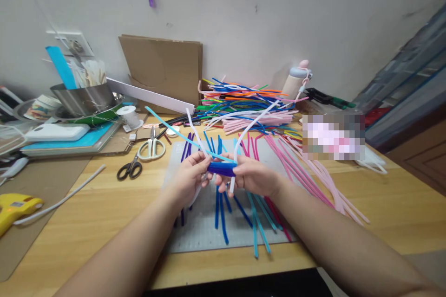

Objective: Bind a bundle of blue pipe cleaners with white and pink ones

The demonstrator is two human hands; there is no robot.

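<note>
Wood tabletop (80, 209) below, my L hand (193, 171) & R hand (254, 175) pinch opp ends of blue pipe-cleaner bundle (222, 169); white pipe cleaner (256, 123) at right could slip if R grip slackens.

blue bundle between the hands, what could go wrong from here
The blue bundle might loosen or spread if the grip of either the left hand or right hand slackens. The long light blue strip jutting leftward could snag or bend. The right forearm may nudge the crimson strips near it.

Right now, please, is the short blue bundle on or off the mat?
Off: left hand and right hand hold the blue bundle above the mat.
</note>
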